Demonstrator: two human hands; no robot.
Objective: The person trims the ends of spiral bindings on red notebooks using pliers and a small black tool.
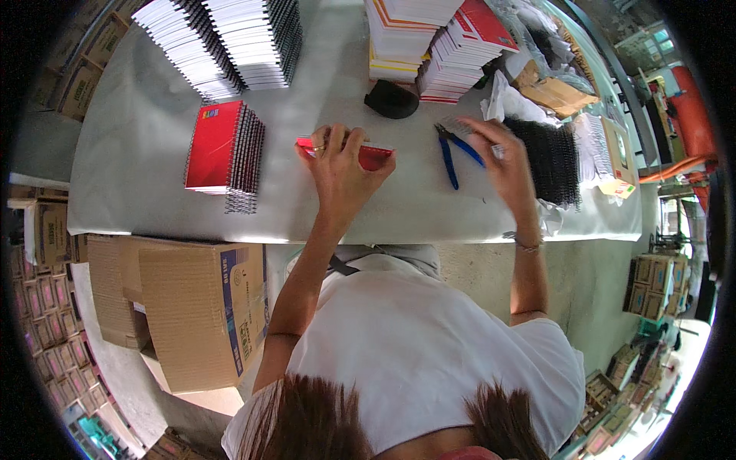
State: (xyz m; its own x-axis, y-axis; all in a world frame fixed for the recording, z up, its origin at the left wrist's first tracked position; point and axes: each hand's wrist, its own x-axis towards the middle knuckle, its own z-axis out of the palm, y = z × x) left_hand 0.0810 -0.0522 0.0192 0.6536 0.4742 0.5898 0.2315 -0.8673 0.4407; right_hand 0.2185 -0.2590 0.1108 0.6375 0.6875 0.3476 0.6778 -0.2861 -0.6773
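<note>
My left hand (337,161) is closed over a red-covered notebook (376,159) on the table, its fingers along the far edge and its thumb at the right end. The hand hides most of the notebook. My right hand (502,153) is raised just right of the blue-handled pliers (448,163), beside a bundle of black spiral binding coils (546,165). Motion smears its fingers, so I cannot tell if anything is between them. Left of my left hand lies a stack of red spiral-bound notebooks (217,146).
Tall stacks of spiral-bound notebooks (264,46) stand at the far left. Stacks of loose pages with red covers (468,54), a black rounded object (392,100) and crumpled plastic wrapping (506,96) lie further back. An open cardboard box (195,322) is below the table's front left edge.
</note>
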